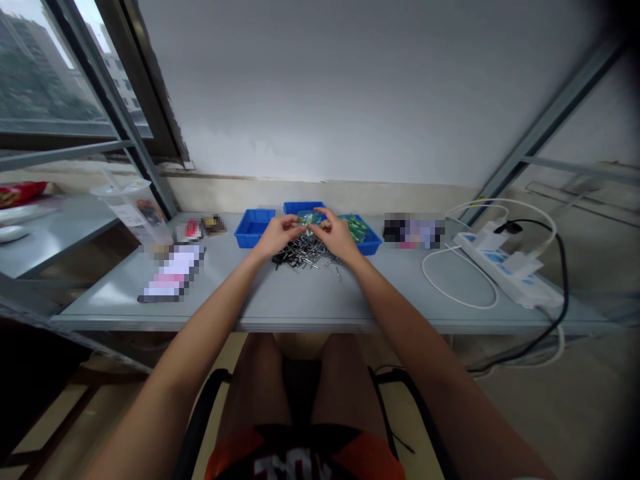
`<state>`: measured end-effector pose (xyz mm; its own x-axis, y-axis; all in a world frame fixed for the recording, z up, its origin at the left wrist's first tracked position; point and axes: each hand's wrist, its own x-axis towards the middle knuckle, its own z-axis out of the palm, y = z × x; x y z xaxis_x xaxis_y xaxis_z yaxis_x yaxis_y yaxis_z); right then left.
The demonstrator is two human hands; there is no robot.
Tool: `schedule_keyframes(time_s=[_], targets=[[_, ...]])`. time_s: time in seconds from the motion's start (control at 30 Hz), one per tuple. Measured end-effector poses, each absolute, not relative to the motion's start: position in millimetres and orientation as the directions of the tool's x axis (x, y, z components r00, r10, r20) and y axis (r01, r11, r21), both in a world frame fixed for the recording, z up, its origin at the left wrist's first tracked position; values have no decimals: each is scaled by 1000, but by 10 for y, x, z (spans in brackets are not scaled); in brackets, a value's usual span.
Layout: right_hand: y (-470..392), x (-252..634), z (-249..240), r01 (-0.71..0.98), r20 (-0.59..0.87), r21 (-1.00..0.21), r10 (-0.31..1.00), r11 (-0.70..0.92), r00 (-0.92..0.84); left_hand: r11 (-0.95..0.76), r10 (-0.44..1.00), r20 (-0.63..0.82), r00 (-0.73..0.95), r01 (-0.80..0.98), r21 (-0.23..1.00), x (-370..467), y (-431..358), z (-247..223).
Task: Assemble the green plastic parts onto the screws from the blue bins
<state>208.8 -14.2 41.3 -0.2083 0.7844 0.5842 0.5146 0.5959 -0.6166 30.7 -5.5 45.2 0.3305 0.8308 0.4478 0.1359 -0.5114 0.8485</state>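
Observation:
Between my two hands is a small clear bag with green on it [309,219], held above the desk. My left hand [279,235] pinches its left side, and my right hand [336,233] grips its right side with the fingers curled. Below them lies a heap of loose metal pieces like screws or pins [304,255], too small to name surely. A blue tray [371,247] with several similar green packets [356,228] stands just right of my right hand. Left of my left hand is another blue tray [244,239], and a third blue tray [300,206] sits behind the bag.
A phone-like blurred object [173,273] lies at the left near a lidded plastic cup [140,213]. On the right, a white power strip [520,280] carries plugs and looping cables. More blurred items [415,232] rest toward the back right. Metal posts frame the grey desk [295,300].

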Motion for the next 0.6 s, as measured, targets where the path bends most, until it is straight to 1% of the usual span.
schedule_keyframes(time_s=[0.23,0.6], targets=[[-153,2089,422,538,573,-609,793,582,-209,-528,823,464,328,142,837,306,-61,451],[-152,2089,425,528,582,-606,784,595,-215,-543,820,473,323,178,820,303,-42,433]])
